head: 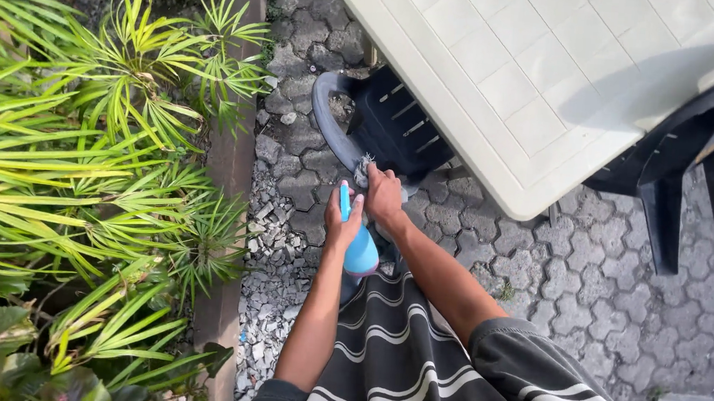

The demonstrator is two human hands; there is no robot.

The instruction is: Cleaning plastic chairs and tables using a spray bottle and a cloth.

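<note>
My left hand [341, 227] grips a light blue spray bottle [360, 247] by its neck, held upright in front of my striped shirt. My right hand [383, 194] presses a small grey rag [362, 170] against the curved grey backrest [329, 123] of a dark plastic chair [395, 128]. The two hands are close together, almost touching. The chair is tucked under a white plastic table [533, 79], and most of its seat is hidden by the tabletop.
A second dark plastic chair [678, 164] stands at the table's right side. Grey hexagonal pavers [602, 285] cover the ground, with loose gravel [274, 253] beside a concrete border [229, 166]. Green palm-like plants [84, 148] fill the bed at left.
</note>
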